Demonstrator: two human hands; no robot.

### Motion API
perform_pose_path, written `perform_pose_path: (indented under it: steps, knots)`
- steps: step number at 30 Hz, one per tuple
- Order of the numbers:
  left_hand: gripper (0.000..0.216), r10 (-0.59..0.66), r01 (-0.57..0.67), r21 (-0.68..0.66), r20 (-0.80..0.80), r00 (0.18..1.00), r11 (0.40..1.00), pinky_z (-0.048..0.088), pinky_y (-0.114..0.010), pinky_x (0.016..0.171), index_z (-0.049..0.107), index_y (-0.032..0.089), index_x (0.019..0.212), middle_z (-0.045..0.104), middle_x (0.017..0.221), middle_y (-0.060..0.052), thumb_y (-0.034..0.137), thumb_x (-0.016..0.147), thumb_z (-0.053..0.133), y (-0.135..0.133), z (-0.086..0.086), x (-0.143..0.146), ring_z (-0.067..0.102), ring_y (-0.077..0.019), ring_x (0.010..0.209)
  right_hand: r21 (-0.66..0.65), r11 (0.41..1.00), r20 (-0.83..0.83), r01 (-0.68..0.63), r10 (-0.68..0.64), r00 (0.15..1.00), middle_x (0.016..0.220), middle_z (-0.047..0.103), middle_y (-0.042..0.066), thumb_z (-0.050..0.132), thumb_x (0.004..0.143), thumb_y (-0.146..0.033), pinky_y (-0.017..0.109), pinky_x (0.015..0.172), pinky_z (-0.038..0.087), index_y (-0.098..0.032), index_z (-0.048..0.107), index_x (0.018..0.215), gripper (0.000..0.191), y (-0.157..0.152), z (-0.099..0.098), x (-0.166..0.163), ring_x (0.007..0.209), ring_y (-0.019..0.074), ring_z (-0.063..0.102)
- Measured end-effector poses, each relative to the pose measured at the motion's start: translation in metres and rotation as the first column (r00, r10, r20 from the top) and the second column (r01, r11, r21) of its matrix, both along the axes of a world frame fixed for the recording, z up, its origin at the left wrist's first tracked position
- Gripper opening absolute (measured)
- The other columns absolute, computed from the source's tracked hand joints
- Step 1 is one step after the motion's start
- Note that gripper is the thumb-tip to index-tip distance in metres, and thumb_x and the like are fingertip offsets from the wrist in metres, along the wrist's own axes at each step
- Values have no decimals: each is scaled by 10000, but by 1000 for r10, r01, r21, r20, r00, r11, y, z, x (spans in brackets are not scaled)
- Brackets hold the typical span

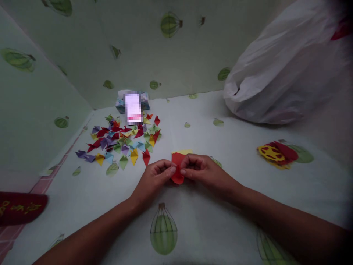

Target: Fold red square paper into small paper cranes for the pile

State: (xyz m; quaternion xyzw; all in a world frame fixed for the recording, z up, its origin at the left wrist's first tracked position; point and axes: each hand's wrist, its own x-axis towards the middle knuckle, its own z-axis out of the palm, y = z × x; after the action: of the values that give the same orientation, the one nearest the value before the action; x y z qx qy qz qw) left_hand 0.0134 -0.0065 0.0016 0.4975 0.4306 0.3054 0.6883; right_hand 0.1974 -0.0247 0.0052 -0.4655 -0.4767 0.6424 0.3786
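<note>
Both hands meet near the middle of the table over a small red folded paper point(178, 177). My left hand point(160, 171) is closed, thumb and forefinger pinching its left side. From the other side my right hand point(197, 167) pinches it in the same way, fingers curled. Just behind the fingers shows more flat red paper point(178, 157); I cannot tell whether it is a separate sheet. A pale yellow paper point(186, 151) peeks out beyond it. To the left lies a loose heap of small folded paper birds point(124, 149) in red, yellow, green, blue and purple.
A phone point(134, 106) with a blurred lit screen leans against a tissue box point(119, 104) behind the heap. On the right are a big white plastic bag point(264, 84) and red and yellow paper cutouts point(275, 154). A dark red object with yellow markings point(23, 208) sits at the left edge.
</note>
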Motion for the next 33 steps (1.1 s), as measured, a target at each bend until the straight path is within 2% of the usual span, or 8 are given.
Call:
perform_pose_path:
  steps: [9, 18, 25, 29, 33]
  knots:
    - [250, -9, 9, 6, -46, 999, 1000, 462, -212, 608, 665, 137, 787, 657, 694, 1, 379, 788, 729, 0, 5, 1, 587, -97, 611, 31, 999, 74, -5, 3, 997, 584, 505, -40, 682, 713, -294, 244, 521, 271, -184, 534, 654, 194, -2, 3, -2, 549, 97, 408]
    - [213, -29, 50, 134, -152, 988, 990, 422, -213, 576, 647, 142, 759, 634, 679, -1, 347, 803, 683, -1, 7, 2, 561, -104, 607, 60, 998, 120, -28, 20, 993, 611, 531, -30, 652, 735, -259, 245, 532, 304, -188, 524, 650, 169, -4, 1, -2, 572, 103, 444]
    - [207, -33, 56, 156, -147, 989, 986, 457, -235, 594, 631, 154, 786, 643, 700, -6, 356, 799, 676, -2, 2, 2, 588, -118, 616, 96, 995, 147, -28, 13, 989, 633, 529, -18, 659, 747, -311, 249, 535, 311, -192, 510, 637, 221, -4, -1, -3, 594, 113, 449]
    - [211, -48, 66, 138, -133, 990, 988, 434, -221, 528, 612, 159, 807, 623, 668, 9, 363, 806, 667, -3, 3, 2, 544, -101, 548, 77, 996, 139, -53, 42, 989, 623, 527, -25, 689, 759, -336, 243, 524, 304, -189, 522, 652, 247, -4, -4, -3, 573, 106, 438]
    - [171, -32, 62, 208, -145, 989, 976, 403, -197, 507, 596, 155, 762, 591, 631, 23, 310, 793, 661, -4, 5, 3, 512, -82, 536, 79, 995, 107, -67, 58, 993, 611, 519, -34, 710, 761, -330, 238, 515, 303, -186, 542, 674, 238, -4, -4, -3, 561, 100, 425]
